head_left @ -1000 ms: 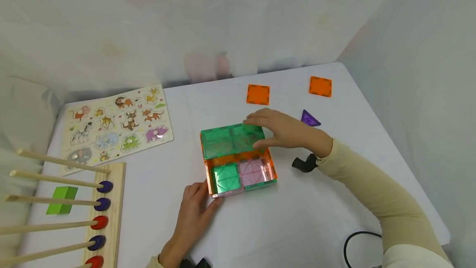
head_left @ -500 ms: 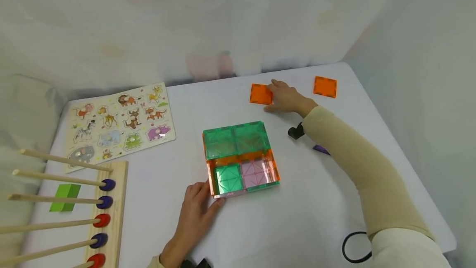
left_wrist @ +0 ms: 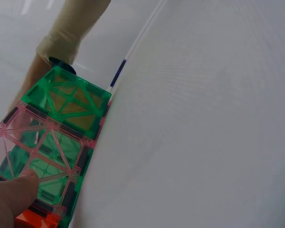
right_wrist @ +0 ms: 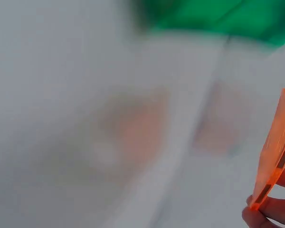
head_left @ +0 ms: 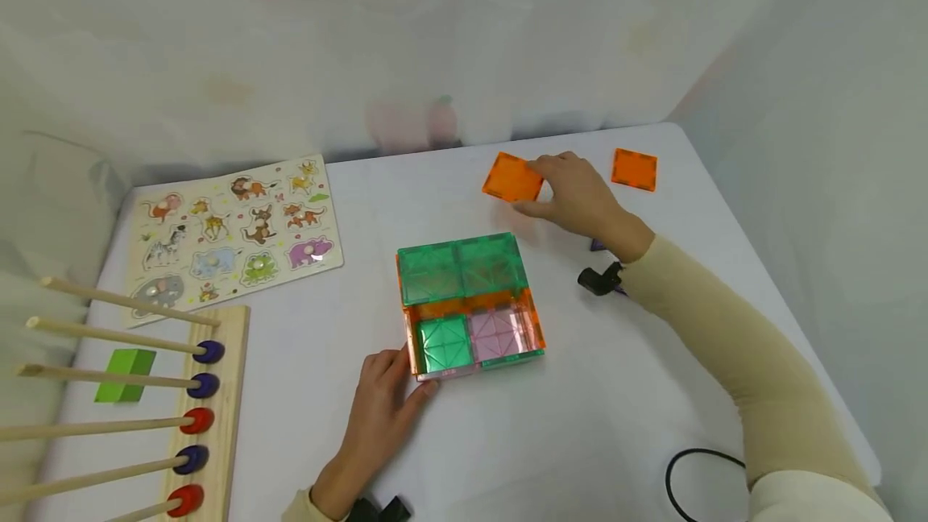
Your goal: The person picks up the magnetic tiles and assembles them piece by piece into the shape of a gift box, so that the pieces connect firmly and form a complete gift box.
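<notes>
A low open box of see-through magnetic tiles (head_left: 464, 272) stands mid-table, with two green tiles covering its far half. Green and pink tiles lie at its floor. My left hand (head_left: 380, 417) holds the box's near left corner, the thumb on a pink side tile (left_wrist: 38, 142). Beyond the box, my right hand (head_left: 580, 192) pinches an orange square tile (head_left: 511, 178) by its right side. The right wrist view has this orange tile (right_wrist: 274, 147) edge-on, tilted up between the fingers. A second orange tile (head_left: 634, 169) lies flat farther right.
At left lie an animal peg puzzle (head_left: 239, 232), a wooden rack (head_left: 225, 393) with long dowels and red and blue beads, and a green block (head_left: 126, 375). Black wrist gear (head_left: 600, 280) partly hides a purple tile (head_left: 598, 245). A black cable (head_left: 674, 470) curves at lower right.
My right hand has left the green top tiles, reached to the back and picked up the orange tile, which is now turned and lifted. The left hand stays at the box corner.
</notes>
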Demonstrator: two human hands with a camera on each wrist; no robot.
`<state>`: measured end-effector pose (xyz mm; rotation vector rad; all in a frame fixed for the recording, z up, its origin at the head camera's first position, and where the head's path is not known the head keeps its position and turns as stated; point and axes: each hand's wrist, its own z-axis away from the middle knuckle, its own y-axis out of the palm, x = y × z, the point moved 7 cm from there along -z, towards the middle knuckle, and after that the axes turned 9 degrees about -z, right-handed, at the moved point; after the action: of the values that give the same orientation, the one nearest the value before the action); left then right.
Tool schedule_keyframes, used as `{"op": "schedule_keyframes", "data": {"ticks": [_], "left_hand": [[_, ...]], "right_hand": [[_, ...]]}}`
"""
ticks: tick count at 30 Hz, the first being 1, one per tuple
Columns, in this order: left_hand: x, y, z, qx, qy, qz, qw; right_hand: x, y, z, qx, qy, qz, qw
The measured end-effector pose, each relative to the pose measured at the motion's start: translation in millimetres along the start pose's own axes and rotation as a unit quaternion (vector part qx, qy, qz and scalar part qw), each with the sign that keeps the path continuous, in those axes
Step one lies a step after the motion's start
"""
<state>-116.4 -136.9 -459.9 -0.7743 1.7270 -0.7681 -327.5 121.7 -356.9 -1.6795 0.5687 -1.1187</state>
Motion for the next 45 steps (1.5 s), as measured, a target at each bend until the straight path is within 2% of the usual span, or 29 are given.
{"op": "schedule_keyframes", "data": {"ticks": [3,6,8,11,15,20,24,31,36,39,42,44,45], "left_hand": [[0.0,-3.3,-1.7,0.001,-0.001,-0.002,1.0],[0.0,-5.4,-2.5,-0.001,-0.002,-0.001,1.0],[0.7,-4.9,-2.9,0.0,-0.004,0.004,1.0],[1.0,-2.0,-2.7,0.008,-0.006,0.007,0.9999],[1.3,-0.2,-1.5,0.018,-0.012,0.007,0.9998],[-0.4,-1.1,-0.9,0.015,-0.01,0.007,0.9998],[-1.2,-1.6,-0.9,0.014,-0.007,0.007,0.9999],[-1.8,-2.1,-2.2,0.012,-0.004,0.009,0.9999],[-1.3,-2.1,-3.0,0.012,-0.006,0.009,0.9999],[-1.2,-1.9,-2.4,0.014,-0.012,0.011,0.9998],[-1.2,-0.3,-2.7,0.019,-0.017,0.016,0.9996],[-0.7,-0.1,-2.6,0.022,-0.021,0.017,0.9994],[0.0,-0.1,-2.5,0.023,-0.024,0.018,0.9993]], "right_hand": [[64.7,-7.3,30.7,-0.003,-0.12,-0.017,0.9926],[122.4,6.4,61.1,0.012,-0.24,0.023,0.9704],[146.5,19.6,75.8,0.011,-0.287,0.059,0.9559],[161.6,38.3,87.9,0.007,-0.311,0.107,0.9444],[162.1,53.5,93.0,0.017,-0.299,0.146,0.9429],[157.1,59.6,93.1,0.02,-0.281,0.15,0.9476],[155.4,60.9,94.1,0.016,-0.27,0.137,0.9528],[148.3,64.0,96.6,0.011,-0.225,0.096,0.9694],[143.4,66.0,98.0,0.007,-0.21,0.07,0.9753],[133.4,50.0,96.6,-0.005,-0.2,0.044,0.9788],[107.9,15.0,88.8,-0.052,-0.176,0.021,0.9828],[76.7,-10.4,77.4,-0.08,-0.124,0.013,0.989],[55.8,-21.1,70.2,-0.085,-0.084,0.014,0.9927]]}}
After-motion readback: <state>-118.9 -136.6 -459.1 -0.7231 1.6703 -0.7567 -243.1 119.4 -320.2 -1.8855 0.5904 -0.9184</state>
